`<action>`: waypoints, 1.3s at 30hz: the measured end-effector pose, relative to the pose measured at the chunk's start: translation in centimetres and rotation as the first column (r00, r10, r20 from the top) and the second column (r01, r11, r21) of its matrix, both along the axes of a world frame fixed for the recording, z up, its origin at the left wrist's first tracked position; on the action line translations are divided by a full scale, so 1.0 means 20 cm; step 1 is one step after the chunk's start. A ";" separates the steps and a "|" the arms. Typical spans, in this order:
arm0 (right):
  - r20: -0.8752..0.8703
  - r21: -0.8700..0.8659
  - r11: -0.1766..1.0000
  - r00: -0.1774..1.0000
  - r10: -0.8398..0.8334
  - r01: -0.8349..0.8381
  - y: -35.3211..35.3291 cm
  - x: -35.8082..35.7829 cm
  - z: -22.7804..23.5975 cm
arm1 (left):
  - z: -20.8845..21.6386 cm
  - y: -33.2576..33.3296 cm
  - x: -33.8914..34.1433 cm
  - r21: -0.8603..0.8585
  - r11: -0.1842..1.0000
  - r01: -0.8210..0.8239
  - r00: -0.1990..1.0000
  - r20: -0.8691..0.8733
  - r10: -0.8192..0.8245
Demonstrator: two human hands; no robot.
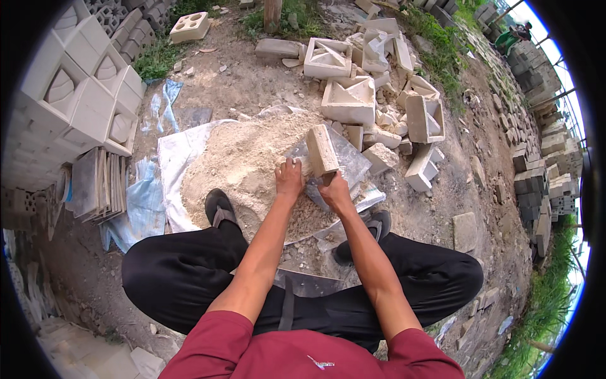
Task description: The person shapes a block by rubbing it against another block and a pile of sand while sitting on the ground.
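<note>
A person in a maroon shirt and black trousers sits low, knees spread, before a heap of pale, sandy powder on a white sheet. At the heap's right edge, the right hand is wrapped around the dark lower end of a block-headed tool – its chunky, dusty head stands tilted above the fist. The left hand rests on the heap's near-right side, fingers bent down at the powder; I cannot tell whether they hold anything. A flat grey piece lies just right of the heap, behind the tool.

Beyond and right of the heap lie pale moulded blocks among broken pieces. Left of it are a tall stack of blocks and upright thin boards.

The work looks under way – the heap is broad and loose, with much powder left, and 0 shaped pieces show between the 2 hands.
</note>
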State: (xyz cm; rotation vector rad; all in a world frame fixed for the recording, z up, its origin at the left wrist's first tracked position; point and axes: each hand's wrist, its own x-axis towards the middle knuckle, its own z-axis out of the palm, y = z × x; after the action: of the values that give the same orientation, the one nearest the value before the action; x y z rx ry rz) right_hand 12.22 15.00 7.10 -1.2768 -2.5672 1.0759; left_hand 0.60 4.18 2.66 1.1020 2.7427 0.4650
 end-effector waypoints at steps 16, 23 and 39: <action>-0.082 0.051 0.995 0.993 0.085 -0.081 0.01 0.00 -0.02 | 0.00 0.01 -0.03 -0.080 0.997 -0.018 1.000 -0.012 0.017; -0.093 0.038 0.998 0.995 -0.048 0.052 -0.12 0.00 0.05 | 0.04 0.00 -0.03 -0.089 0.996 0.009 1.000 0.025 -0.007; 0.017 0.030 0.999 0.999 0.037 -0.038 -0.04 0.04 -0.04 | 0.00 0.01 -0.07 -0.126 0.992 0.015 0.999 -0.050 -0.022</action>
State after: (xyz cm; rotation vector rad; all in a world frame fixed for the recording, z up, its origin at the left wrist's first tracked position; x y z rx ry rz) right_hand 13.06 14.15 6.28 -1.2412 -2.6195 1.0326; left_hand -0.87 4.29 2.70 1.1219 2.7595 0.2611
